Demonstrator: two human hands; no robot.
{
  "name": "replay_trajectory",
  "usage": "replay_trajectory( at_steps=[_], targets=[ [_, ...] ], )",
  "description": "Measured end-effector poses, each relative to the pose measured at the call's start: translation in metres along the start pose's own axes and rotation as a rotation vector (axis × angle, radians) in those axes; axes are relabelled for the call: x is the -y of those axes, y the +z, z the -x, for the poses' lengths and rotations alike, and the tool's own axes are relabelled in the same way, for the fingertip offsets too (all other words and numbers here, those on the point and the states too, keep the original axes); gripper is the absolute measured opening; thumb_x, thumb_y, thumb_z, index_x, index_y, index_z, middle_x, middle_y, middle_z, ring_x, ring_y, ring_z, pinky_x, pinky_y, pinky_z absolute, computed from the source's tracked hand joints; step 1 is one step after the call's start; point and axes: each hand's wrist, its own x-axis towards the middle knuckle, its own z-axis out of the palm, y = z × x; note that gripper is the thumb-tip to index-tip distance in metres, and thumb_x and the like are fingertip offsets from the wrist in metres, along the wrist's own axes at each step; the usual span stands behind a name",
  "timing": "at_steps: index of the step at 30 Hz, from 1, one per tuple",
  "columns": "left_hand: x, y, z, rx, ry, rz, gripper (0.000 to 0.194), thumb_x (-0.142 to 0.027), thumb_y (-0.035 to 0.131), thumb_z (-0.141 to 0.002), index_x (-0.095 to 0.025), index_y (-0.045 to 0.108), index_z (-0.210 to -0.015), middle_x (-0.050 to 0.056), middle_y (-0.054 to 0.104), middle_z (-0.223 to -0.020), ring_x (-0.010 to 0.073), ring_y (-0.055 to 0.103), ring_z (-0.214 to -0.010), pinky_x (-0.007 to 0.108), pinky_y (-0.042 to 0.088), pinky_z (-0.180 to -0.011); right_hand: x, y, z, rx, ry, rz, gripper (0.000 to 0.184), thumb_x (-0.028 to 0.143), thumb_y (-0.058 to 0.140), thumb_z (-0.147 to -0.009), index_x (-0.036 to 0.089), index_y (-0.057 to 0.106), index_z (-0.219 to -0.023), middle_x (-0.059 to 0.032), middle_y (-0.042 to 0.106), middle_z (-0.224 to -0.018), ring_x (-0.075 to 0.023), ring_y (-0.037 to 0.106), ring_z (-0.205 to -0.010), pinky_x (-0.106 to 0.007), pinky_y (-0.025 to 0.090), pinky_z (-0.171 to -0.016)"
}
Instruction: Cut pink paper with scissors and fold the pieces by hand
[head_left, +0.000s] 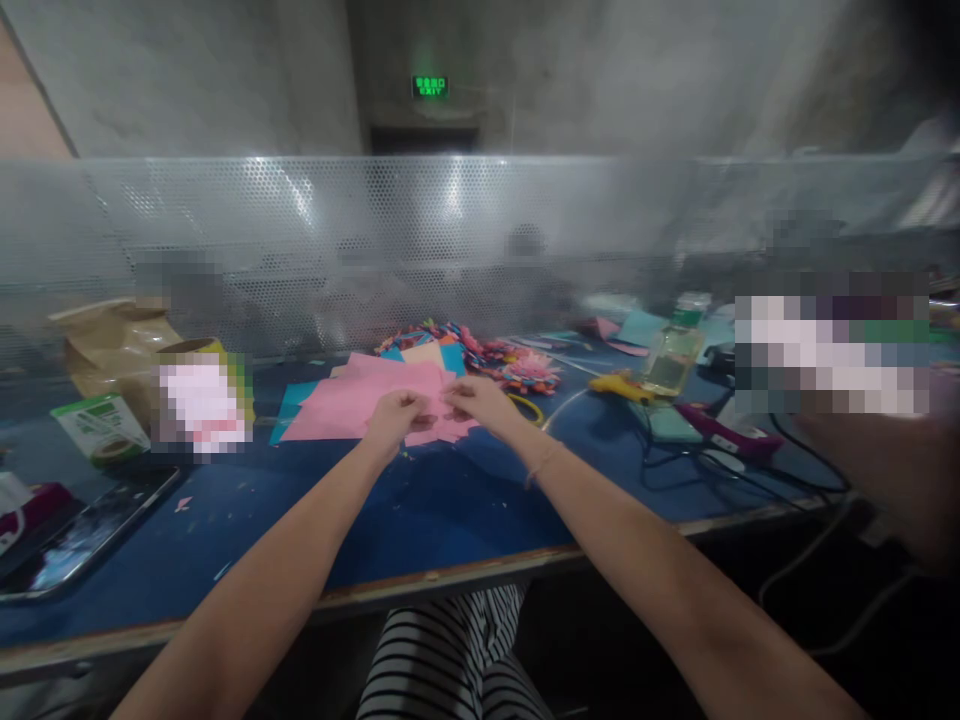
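Several overlapping sheets of pink paper (352,405) lie on the blue tabletop, with blue paper (289,410) showing beneath them on the left. Over their right part, my left hand (394,420) is closed in a pinch on pink paper. Facing it a short gap away, my right hand (480,402) also pinches pink paper, its thumb and index finger pressed together. The outline of the piece between my fingertips blends with the sheets below. Just behind lies a pile of colourful folded-paper pieces (517,365), mostly pink, red and blue.
To the left are a brown paper bag (112,345), a green-and-white box (101,428) and a phone (97,535). A bottle of yellowish liquid (675,350), a yellow tool (621,386) and black cables stand or lie right. A perforated metal screen (420,240) borders the back. Another person's arm is blurred at right.
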Motion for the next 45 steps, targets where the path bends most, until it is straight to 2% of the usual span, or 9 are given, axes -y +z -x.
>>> replay_trajectory(
  at_steps=[9,19,28,32,39,45],
  targets=[
    [0.0018,-0.0007,-0.0002,0.005,0.007,0.017,0.018,-0.024,0.062,-0.061,-0.011,0.050,-0.064,-0.002,0.051,-0.051,0.0129,0.059,-0.050,0.025,0.049,-0.054,-0.0070,-0.0017,-0.0042,0.029,-0.054,0.005,0.015,0.020,0.061,-0.061,0.013,0.055,-0.074,0.0010,0.056,-0.060,-0.0088,0.059,-0.052,-0.019,0.048,-0.051],
    [0.0013,0.0009,0.0017,0.036,-0.041,0.025,0.012,-0.021,0.056,-0.067,-0.011,0.051,-0.069,0.000,0.053,-0.054,0.0137,0.061,-0.055,0.026,0.050,-0.058,-0.0013,-0.0029,-0.0005,0.050,-0.142,0.149,0.018,0.019,0.060,-0.059,0.012,0.054,-0.073,-0.0004,0.055,-0.062,-0.0083,0.054,-0.055,-0.020,0.045,-0.052],
    [-0.0011,0.0015,0.0039,0.041,-0.028,-0.007,0.018,-0.026,0.056,-0.068,-0.011,0.047,-0.061,-0.002,0.047,-0.045,0.0142,0.060,-0.053,0.025,0.050,-0.055,-0.0017,-0.0028,-0.0008,0.064,-0.122,0.105,0.020,0.023,0.062,-0.057,0.013,0.053,-0.071,0.0015,0.054,-0.058,-0.0071,0.051,-0.052,-0.021,0.044,-0.053],
    [0.0001,0.0008,0.0031,0.044,-0.031,-0.005,0.020,-0.028,0.057,-0.067,-0.011,0.047,-0.061,-0.002,0.047,-0.044,0.0145,0.060,-0.053,0.025,0.049,-0.055,-0.0056,-0.0044,-0.0020,0.091,-0.106,0.045,0.023,0.025,0.064,-0.055,0.013,0.053,-0.072,0.0015,0.054,-0.061,-0.0068,0.051,-0.055,-0.022,0.044,-0.055],
    [0.0051,-0.0018,-0.0007,0.074,-0.012,-0.006,0.022,-0.022,0.066,-0.057,-0.009,0.054,-0.070,0.001,0.056,-0.056,0.0124,0.059,-0.052,0.024,0.049,-0.055,-0.0066,-0.0050,-0.0023,0.115,-0.109,0.032,0.021,0.025,0.063,-0.056,0.013,0.053,-0.069,0.0028,0.051,-0.056,-0.0063,0.050,-0.053,-0.022,0.043,-0.056],
    [0.0058,-0.0031,-0.0016,0.059,-0.004,-0.010,0.023,-0.021,0.067,-0.054,-0.009,0.054,-0.069,0.001,0.056,-0.053,0.0124,0.059,-0.050,0.025,0.049,-0.055,-0.0058,-0.0042,-0.0017,0.114,-0.101,0.010,0.021,0.024,0.063,-0.056,0.012,0.052,-0.069,0.0029,0.051,-0.056,-0.0067,0.050,-0.054,-0.023,0.043,-0.058]
  ],
)
